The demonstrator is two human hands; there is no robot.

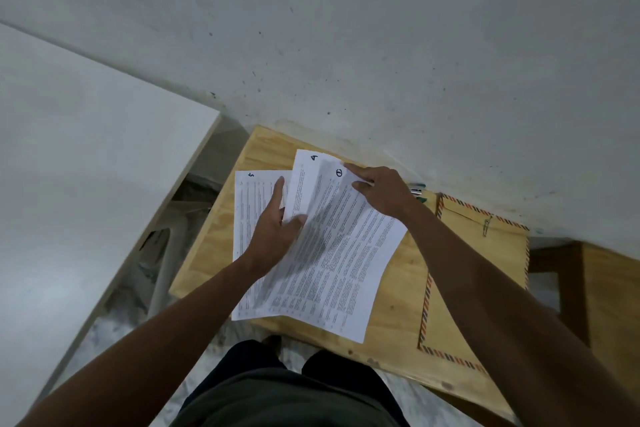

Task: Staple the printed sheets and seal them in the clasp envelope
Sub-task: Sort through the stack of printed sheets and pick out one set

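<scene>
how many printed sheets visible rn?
3, maybe more hidden beneath: sheet marked 5 leftmost under the left hand, sheet marked 4 in the middle, sheet marked 1 on top, right hand on its corner.

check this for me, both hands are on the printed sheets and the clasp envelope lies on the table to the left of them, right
Not quite. In the head view the clasp envelope lies to the right of the printed sheets, not the left. The rest holds: the left hand and right hand are both on the sheets, on the wooden table.
</scene>
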